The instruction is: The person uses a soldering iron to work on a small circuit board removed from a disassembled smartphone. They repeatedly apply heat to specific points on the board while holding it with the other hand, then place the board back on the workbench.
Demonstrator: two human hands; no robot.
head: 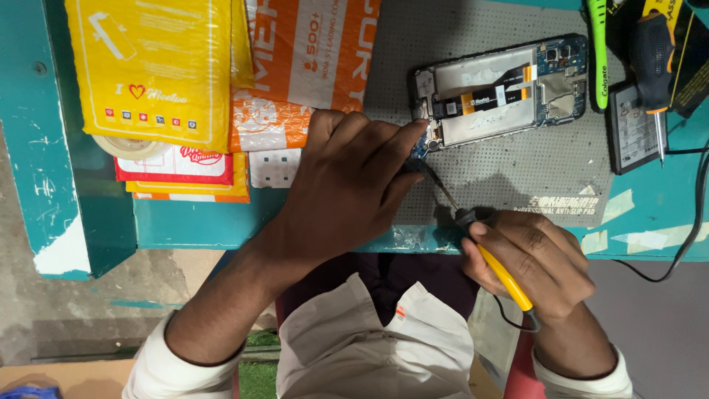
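Opened phone point(502, 92) lies flat on the grey perforated mat point(502, 177), back cover off, long axis across the bench, near the mat's top edge. Inside: pale metal shield plates, a black strip with orange flex ribbon across the middle, blue circuit board at both ends, camera cluster on the end away from the hands.

Handling judgement: light, thin, stiff frame, but the exposed board and ribbons look fragile. Take hold by the outer frame edges only; keep off the flex and the small parts. The mat should stop it sliding.

Left hand point(347, 192) rests palm-down, fingers curled loosely, fingertips pinning the phone's near corner at the blue board. It grips nothing that I can see; it just presses down.

Right hand point(535, 266) is closed in a pen grip round a soldering iron point(487, 255) with a yellow handle and black collar. The thin dark tip slants up-left to the same corner, just beside the left fingertips. Whether the tip touches the board I can't tell; the left hand hides it. The iron's tip is likely hot and the cord trails off the bench edge.

Nearby: padded mailers point(221, 81), yellow and orange, stacked left of the mat; screwdriver point(653, 66) and a small dark battery point(634, 127) well right of the phone.
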